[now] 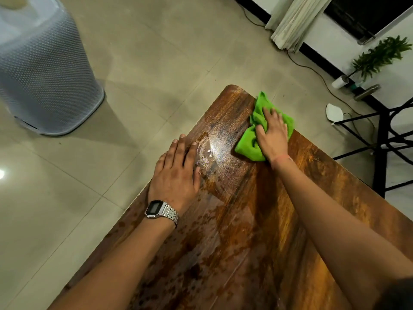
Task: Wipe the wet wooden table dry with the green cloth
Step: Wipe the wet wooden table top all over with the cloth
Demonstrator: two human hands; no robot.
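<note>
The wooden table (pixel 241 220) runs from the lower right toward the centre, glistening with water patches and droplets along its left half. A crumpled green cloth (pixel 257 130) lies near the table's far right edge. My right hand (pixel 273 135) presses flat on top of the cloth, fingers spread over it. My left hand (pixel 176 168), with a silver digital watch on the wrist, rests palm down on the table's left edge beside a shiny wet patch, holding nothing.
A grey perforated bin (pixel 42 70) stands on the tiled floor at far left. A black metal chair frame (pixel 384 139) is at the right. A curtain (pixel 292 23), a potted plant (pixel 377 57), cables and a white object (pixel 334 113) lie along the far wall.
</note>
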